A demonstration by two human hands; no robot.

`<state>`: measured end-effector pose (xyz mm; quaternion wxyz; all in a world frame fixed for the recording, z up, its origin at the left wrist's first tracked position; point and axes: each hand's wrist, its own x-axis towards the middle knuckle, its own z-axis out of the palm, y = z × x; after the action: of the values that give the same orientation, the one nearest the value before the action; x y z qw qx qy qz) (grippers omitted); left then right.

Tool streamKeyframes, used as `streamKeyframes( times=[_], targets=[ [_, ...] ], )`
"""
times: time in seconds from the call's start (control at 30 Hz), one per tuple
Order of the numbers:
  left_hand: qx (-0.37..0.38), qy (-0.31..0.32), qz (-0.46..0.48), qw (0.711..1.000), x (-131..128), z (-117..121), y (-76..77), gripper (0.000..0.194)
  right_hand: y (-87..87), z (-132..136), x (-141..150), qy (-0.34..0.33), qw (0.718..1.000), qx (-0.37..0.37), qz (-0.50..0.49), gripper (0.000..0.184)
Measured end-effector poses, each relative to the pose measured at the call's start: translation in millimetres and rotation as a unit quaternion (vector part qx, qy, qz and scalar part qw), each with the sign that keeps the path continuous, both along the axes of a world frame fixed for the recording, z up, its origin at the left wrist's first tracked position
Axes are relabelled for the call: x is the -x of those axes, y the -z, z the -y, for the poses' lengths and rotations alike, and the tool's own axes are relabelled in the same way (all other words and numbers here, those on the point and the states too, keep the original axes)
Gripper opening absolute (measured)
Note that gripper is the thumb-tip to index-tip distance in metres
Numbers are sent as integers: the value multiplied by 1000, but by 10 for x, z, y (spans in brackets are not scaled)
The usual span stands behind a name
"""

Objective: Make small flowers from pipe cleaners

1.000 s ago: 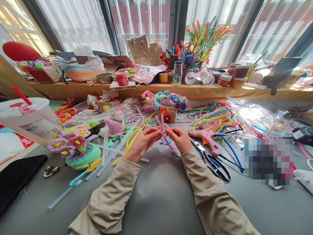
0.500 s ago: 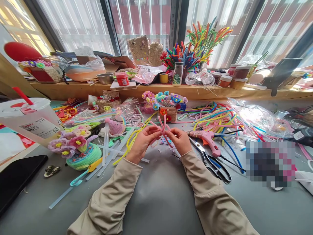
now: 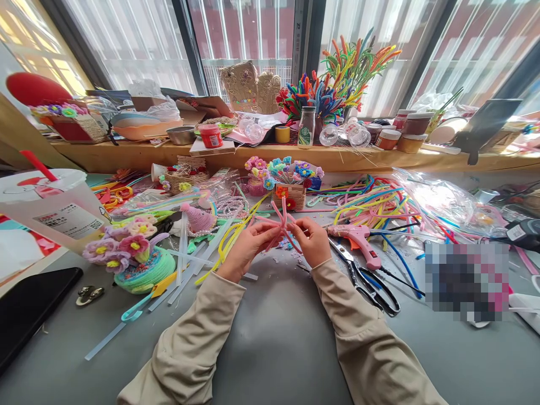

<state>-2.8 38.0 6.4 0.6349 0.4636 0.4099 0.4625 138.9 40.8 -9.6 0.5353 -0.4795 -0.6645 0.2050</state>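
Between my two hands is a bundle of pink pipe cleaners (image 3: 283, 212), crossed at the middle with their ends fanning outward. My left hand (image 3: 252, 247) pinches the bundle from the left, thumb and fingers pressed together near the crossing. From the other side, my right hand (image 3: 311, 241) grips it with thumb and forefinger. The hands hold it above the grey table (image 3: 278, 332), and my fingers hide part of the crossing. Right of my right hand lie a pink glue gun (image 3: 358, 239) and black-handled scissors (image 3: 365, 278).
Loose coloured pipe cleaners (image 3: 375, 205) are heaped at the back right. Clear glue sticks (image 3: 183, 264) and a green pot of fuzzy flowers (image 3: 145, 270) lie left. A drink cup (image 3: 63, 208) and black phone (image 3: 37, 306) stand farther left. Behind runs a cluttered wooden ledge (image 3: 253, 157).
The pink pipe cleaners have turned slightly between my fingers, and their ends point a little differently. Both hands stay in nearly the same place, still pinching.
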Motion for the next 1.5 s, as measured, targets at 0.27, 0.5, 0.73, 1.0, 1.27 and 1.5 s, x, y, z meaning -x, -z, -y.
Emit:
streamKeyframes(
  times=[0.27, 0.5, 0.73, 1.0, 1.27, 1.5],
  targets=[
    [-21, 12, 1, 1000, -3, 8, 34, 20, 1, -3, 23, -16, 999, 24, -33, 23],
    [-35, 24, 8, 999, -23, 25, -9, 20, 2, 1, 19, -20, 999, 25, -40, 22],
    [-49, -16, -8, 999, -30, 26, -7, 20, 10, -1, 27, -18, 999, 13, -26, 22],
    [-47, -27, -12, 998, -19, 10, -4, 20, -20, 24, 32, -77, 990, 68, -98, 21],
    [-74, -49, -40, 995, -18, 16, -36, 23, -17, 7, 18, -90, 985, 85, -123, 22],
    [-76, -51, -74, 993, -10, 18, -52, 20, -37, 4, -7, -124, 980, 95, -122, 21]
  ],
)
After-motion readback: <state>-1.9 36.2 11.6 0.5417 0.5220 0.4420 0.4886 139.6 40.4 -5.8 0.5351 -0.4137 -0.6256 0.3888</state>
